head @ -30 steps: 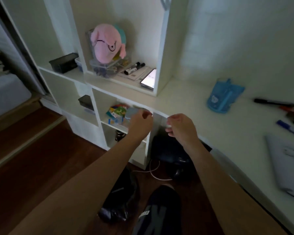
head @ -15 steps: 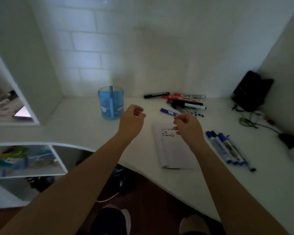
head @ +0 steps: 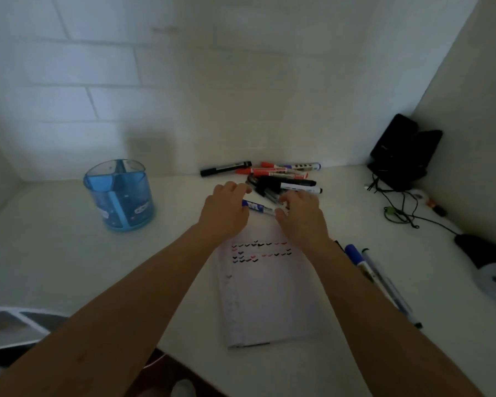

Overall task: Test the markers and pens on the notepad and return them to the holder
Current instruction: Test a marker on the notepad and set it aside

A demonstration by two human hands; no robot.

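A blue-labelled marker (head: 255,207) lies on the white desk just above the notepad (head: 267,296), which bears rows of small test marks. My left hand (head: 224,213) hovers over its left end with fingers loosely curled. My right hand (head: 301,216) is at its right end, thumb and fingers on either side of the tip; whether they pinch it is unclear. Behind the hands lies a pile of black and red markers (head: 284,179), with a black marker (head: 224,168) apart at its left. The blue translucent holder (head: 121,196) stands at the left. Blue markers (head: 367,267) lie right of the notepad.
A black device (head: 404,150) stands in the back right corner with cables (head: 398,207) trailing across the desk. A dark and grey gadget (head: 487,262) lies at the right edge. Walls close in behind and at the right. A shelf (head: 12,325) shows at lower left.
My view swung from the shelf unit on the left to the desk. Both hands moved forward from above the notepad to the blue-labelled marker.
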